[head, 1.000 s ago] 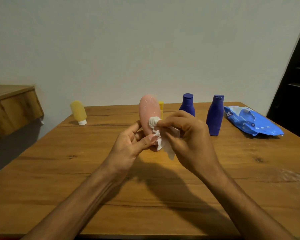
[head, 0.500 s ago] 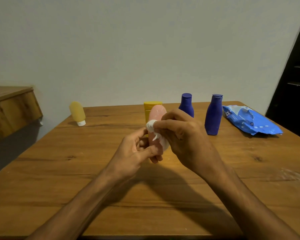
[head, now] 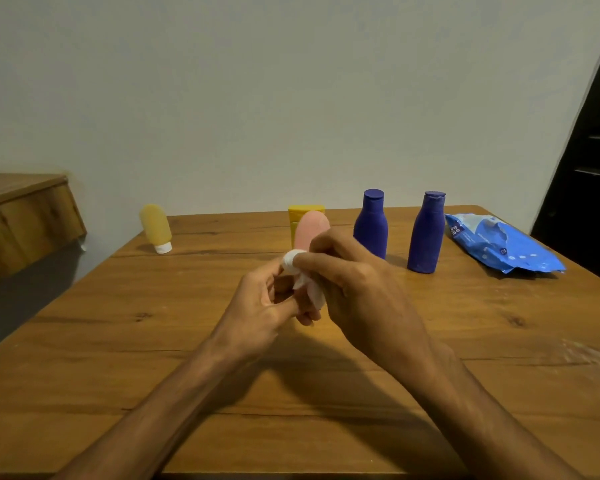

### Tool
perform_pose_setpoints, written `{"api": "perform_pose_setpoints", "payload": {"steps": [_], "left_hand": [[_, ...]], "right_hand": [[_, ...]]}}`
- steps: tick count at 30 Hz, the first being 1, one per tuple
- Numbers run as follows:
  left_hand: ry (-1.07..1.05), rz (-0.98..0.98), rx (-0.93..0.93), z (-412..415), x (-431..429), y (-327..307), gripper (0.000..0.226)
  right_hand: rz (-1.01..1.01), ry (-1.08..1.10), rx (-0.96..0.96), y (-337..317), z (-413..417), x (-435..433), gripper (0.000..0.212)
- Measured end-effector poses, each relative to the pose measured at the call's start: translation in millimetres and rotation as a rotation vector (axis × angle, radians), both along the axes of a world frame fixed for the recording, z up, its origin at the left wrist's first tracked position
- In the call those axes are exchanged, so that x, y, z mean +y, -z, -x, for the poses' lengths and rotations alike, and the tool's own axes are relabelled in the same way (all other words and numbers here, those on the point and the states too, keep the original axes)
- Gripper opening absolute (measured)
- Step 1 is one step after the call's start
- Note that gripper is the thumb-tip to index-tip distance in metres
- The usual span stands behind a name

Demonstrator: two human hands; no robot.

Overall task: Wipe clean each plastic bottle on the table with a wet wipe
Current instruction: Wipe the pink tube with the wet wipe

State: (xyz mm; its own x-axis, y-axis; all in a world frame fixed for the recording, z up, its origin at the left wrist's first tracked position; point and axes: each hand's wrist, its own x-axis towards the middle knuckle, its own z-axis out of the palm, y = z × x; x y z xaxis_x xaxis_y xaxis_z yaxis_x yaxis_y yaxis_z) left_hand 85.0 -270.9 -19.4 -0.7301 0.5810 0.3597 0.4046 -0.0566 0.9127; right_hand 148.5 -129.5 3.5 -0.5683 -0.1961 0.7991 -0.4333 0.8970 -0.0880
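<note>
- The rounded pink plastic bottle (head: 311, 228) is being held above the middle of the wooden table (head: 118, 341), toward its far edge. A second ago it was leaning left and riding higher. Now it is being kept lower and nearly upright, partly hiding the yellow square-capped bottle (head: 305, 211) behind it.
- Its lower end is being gripped by the left hand (head: 260, 306), with fingers and thumb curled round it.
- The crumpled white wet wipe (head: 293, 261) is being pinched in the right hand (head: 357, 289) and pressed against the bottle's near side.
- The turn suggests a fresh face is being offered to the wipe, so this bottle is judged to be mid-clean.
- Two dark blue plastic bottles (head: 371, 226) and a yellow tube on a white cap (head: 155, 225) are being left standing along the far edge; whether they are wiped cannot be told.
</note>
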Motion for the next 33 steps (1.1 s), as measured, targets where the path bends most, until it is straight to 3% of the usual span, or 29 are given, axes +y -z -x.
{"api": "perform_pose_setpoints", "payload": {"steps": [6,12,21,27,33], "left_hand": [[0.071,-0.007,-0.082,-4.1,-0.2,2.5,0.033],[0.124,0.023,-0.046,-4.8,2.4,4.5,0.043],[0.073,0.020,-0.076,-2.4,4.3,5.2,0.037],[0.121,0.067,-0.046,-4.9,2.3,8.1,0.062],[0.172,-0.114,-0.133,-7.6,3.9,-12.4,0.051]], "right_hand": [[0.141,0.017,0.068,-4.6,2.1,9.0,0.029],[0.250,0.052,0.121,-11.1,4.9,18.7,0.027],[0.082,0.029,0.002,-2.8,4.7,12.7,0.029],[0.246,0.092,0.035,-13.9,3.6,25.4,0.024],[0.529,0.040,-0.142,-2.9,8.7,26.8,0.025]]}}
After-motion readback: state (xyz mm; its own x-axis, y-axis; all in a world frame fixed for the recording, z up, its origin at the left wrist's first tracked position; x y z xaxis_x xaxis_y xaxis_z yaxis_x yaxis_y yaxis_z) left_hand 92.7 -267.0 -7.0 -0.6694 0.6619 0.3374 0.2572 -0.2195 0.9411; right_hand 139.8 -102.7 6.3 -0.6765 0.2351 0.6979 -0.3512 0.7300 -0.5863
